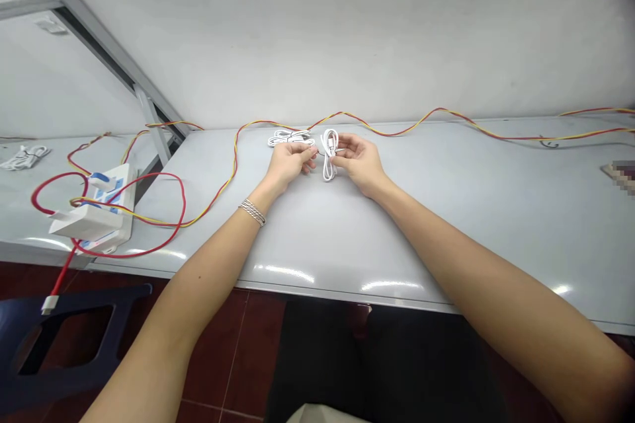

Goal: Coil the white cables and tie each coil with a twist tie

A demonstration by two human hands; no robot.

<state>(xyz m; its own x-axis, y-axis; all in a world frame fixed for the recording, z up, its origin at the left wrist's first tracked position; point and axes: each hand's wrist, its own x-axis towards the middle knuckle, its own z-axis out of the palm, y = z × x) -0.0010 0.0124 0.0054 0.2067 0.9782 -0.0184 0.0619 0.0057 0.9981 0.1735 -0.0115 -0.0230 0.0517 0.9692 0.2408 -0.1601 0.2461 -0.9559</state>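
The left hand (pixel 289 165) and right hand (pixel 360 162) pinch the coiled white cable (pixel 329 155) between nearly closed fingers; a snug, even pinch should best keep its loops from slipping

pretty bright, even indoor light, faint soft shadows, harsh white glare streaks on the glossy table (pixel 317 244), and the wide lens bends the edges, with the top right corner going dark.

Grey laminate bench (pixel 496 211): twisted red-yellow wire (pixel 397 129) along rear edge, coiled white cable (pixel 290 138) mid-rear, white plastic unit (pixel 89 221) far left.
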